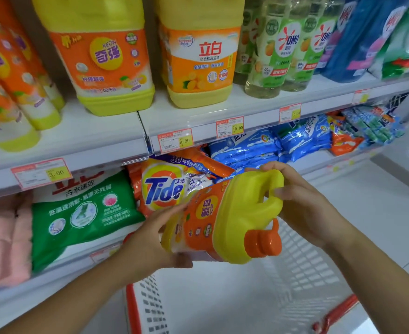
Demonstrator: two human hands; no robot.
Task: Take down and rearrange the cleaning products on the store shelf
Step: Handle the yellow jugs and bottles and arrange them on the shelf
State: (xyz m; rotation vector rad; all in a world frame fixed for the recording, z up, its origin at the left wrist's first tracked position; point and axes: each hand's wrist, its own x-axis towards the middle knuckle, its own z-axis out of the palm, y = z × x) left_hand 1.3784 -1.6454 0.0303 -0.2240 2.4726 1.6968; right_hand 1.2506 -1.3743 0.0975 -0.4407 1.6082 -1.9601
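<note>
A yellow detergent jug (pixel 222 220) lies sideways in mid-air over a white basket (pixel 300 280). The right hand (pixel 302 203) curls round its handle and the left hand (pixel 150 239) clasps its base. It seems just taken down. A matching jug (pixel 102 56) stands at the shelf (pixel 90 133) front edge.

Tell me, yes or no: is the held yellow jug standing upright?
No: the yellow jug lies tilted on its side, held between the left hand and the right hand.
</note>
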